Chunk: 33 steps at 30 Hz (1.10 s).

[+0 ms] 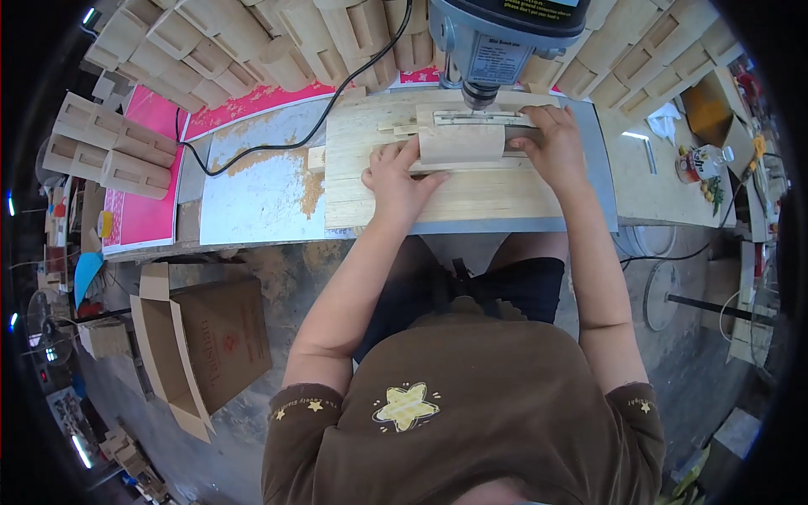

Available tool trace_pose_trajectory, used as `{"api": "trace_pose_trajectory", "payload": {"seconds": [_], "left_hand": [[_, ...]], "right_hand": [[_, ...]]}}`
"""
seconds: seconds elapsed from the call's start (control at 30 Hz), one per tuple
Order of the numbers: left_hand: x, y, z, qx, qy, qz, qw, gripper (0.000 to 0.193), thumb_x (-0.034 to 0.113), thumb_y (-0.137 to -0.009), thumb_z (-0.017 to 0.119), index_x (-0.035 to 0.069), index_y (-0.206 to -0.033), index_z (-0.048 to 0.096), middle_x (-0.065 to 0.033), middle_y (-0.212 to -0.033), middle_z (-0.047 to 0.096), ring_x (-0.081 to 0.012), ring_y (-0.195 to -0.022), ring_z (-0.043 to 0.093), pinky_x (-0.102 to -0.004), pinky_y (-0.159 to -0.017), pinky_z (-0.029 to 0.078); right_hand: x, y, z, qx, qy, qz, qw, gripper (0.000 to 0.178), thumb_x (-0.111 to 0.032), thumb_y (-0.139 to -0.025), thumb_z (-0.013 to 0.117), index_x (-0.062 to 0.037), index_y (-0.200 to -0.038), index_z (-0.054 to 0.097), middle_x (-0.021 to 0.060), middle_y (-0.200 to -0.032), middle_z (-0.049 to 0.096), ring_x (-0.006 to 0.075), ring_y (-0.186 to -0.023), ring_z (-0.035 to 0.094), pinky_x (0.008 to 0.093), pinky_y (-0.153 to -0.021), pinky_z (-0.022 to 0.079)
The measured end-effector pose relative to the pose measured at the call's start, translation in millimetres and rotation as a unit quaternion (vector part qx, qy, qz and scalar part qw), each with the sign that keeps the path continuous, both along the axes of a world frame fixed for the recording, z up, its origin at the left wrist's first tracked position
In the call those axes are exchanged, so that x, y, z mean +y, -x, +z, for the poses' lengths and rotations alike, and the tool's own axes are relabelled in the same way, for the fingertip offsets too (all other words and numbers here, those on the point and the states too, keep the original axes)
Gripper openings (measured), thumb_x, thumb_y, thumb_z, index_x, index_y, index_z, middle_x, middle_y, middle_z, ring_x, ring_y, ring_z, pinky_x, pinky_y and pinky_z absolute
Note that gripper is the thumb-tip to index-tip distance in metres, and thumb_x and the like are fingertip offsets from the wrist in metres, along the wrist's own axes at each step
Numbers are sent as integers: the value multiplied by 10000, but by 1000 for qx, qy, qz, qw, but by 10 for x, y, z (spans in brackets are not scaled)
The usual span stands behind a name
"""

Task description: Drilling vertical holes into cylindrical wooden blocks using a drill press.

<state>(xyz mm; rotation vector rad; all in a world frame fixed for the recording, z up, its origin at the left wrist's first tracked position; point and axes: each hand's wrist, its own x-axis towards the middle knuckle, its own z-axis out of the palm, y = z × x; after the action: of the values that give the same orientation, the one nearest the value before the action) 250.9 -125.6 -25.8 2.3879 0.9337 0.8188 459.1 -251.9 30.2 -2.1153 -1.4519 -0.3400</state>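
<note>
— Two hands on one small piece, is that right?

— Both, yes. The left hand (pixel 394 178) lies flat with spread fingers on the near-left corner of a pale wooden block (pixel 461 143), thumb along its lower edge. It presses rather than clasps; nothing is closed inside the palm.

— And the other?

— The right hand (pixel 554 145) sits at the block's right end, fingers curled over the far edge and onto a thin wooden strip (pixel 480 119) behind it. Whether the fingers actually pinch the block or only push against it, I cannot tell.

— Where does the block sit?

— On a wide plank base (pixel 396 210) made of light boards, directly below the chuck of a grey drill press (pixel 497 38). The bit end is just above the strip, at the block's far edge.

— What surrounds it?

— The base rests on a grey tabletop (pixel 603 181). To the left lies a white sheet (pixel 252 198) dusted with sawdust (pixel 310 189), and a black cable (pixel 278 145) loops across it toward the machine. Pink sheets (pixel 143 219) lie farther left.

— Any stock nearby?

— Plenty. Notched wooden pieces (pixel 109 151) are stacked at the left, and more of them line the back of the bench in rows. An open cardboard box (pixel 206 341) stands on the floor, lower left. On the right-hand bench there is a small bottle (pixel 703 160).

— And the person?

— Seated, in a brown shirt (pixel 471 412) with a yellow star on it, both forearms reaching up to the base.
</note>
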Motion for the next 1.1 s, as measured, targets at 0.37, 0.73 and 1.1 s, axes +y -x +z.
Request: {"api": "trace_pose_trajectory", "payload": {"seconds": [0.37,0.73,1.1], "left_hand": [[310,245,-17,-37,-41,-69,996,511,276,-583,794,143,-1055,650,18,-746,554,-202,-803,513,-354,-755,342],[275,99,-57,-33,-64,-90,993,503,287,-606,786,135,-1063,641,-2,-750,519,-214,-781,504,-358,-734,352],[290,193,-57,-21,-29,-74,997,538,257,-598,796,143,-1099,637,-9,-752,527,-217,-761,510,-364,-730,361]], "right_hand": [[267,-356,961,233,-381,104,888,262,-179,-880,608,-53,-1110,605,69,-1108,609,172,-1025,565,324,-878,449],[327,11,1945,-80,-205,-29,975,382,-268,-942,462,56,-776,577,132,-616,563,176,-597,569,326,-567,429],[-211,626,1154,38,-251,25,967,129,8,-840,561,27,-953,619,176,-951,642,249,-799,631,301,-687,491]]}}
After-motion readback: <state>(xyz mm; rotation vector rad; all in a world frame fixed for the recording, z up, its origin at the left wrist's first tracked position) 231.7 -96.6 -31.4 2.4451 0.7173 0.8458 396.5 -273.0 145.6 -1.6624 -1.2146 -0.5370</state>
